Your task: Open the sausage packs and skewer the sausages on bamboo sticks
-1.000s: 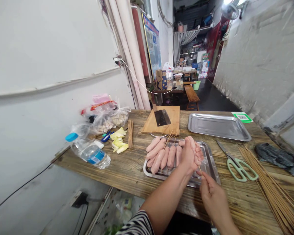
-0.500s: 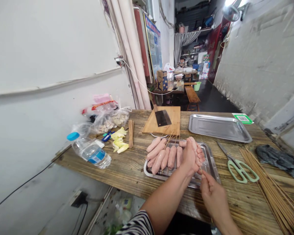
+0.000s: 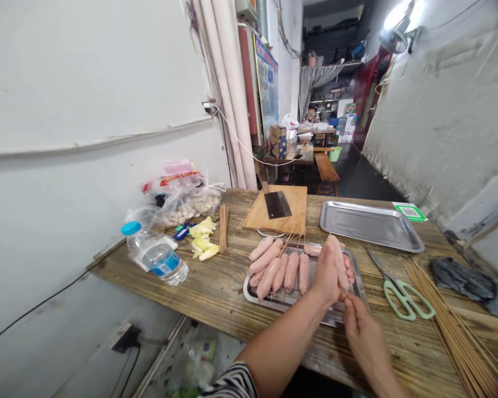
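My left hand grips a pink sausage upright over the near right part of a steel tray. My right hand is just below it, fingers pinched at the sausage's lower end; earlier a thin bamboo skewer showed there, now it is hidden. On the tray lie several skewered sausages in a row, their sticks pointing away from me.
An empty steel tray sits at the back right, a cutting board with a cleaver behind the sausages. Green scissors and a pile of bamboo skewers lie right. A water bottle, plastic bags and a skewer bundle lie left.
My right hand has moved up against the sausage's lower end, and the stretch of skewer that showed between my hands is gone from sight. The camera has tilted slightly.
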A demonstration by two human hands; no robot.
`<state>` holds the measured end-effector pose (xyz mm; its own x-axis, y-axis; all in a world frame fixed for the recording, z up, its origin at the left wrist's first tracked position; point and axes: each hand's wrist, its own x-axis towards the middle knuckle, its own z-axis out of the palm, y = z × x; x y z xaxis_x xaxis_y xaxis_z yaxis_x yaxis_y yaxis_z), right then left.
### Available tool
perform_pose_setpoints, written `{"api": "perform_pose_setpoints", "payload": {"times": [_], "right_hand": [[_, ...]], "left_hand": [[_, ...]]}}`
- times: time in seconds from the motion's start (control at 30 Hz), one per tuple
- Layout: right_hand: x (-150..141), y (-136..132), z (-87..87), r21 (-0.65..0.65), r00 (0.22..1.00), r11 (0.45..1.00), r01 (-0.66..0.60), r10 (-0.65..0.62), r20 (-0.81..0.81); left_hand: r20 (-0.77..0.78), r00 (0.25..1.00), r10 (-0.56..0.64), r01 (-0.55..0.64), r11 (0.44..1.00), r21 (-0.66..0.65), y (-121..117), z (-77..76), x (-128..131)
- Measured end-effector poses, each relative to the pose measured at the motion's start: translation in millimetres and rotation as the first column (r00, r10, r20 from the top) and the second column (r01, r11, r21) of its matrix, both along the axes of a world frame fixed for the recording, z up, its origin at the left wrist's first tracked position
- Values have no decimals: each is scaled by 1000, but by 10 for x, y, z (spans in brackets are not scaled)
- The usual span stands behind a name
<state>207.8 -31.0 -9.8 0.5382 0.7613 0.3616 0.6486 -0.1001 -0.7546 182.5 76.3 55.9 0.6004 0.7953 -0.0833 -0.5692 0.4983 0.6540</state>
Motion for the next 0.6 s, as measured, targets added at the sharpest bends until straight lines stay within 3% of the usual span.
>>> {"api": "perform_pose_setpoints", "payload": {"times": [0.17, 0.4, 0.5, 0.6], "right_hand": [[140, -193, -24, 5, 999, 1000, 9, -9, -37], [218, -532, -77, 16, 999, 1000, -6, 7, -54], [274, -647, -52, -1, 997, 998, 61, -61, -48], [363, -746, -50, -5, 991, 993, 116, -116, -63]], "left_hand": [[128, 989, -73, 64, 996, 69, -83, 69, -6], [151, 984, 97, -92, 995, -42, 99, 224, -114], [0, 985, 174, -173, 980, 100, 219, 397, -347], [-168, 962, 214, -149, 931, 332, 301, 614, -679]]}}
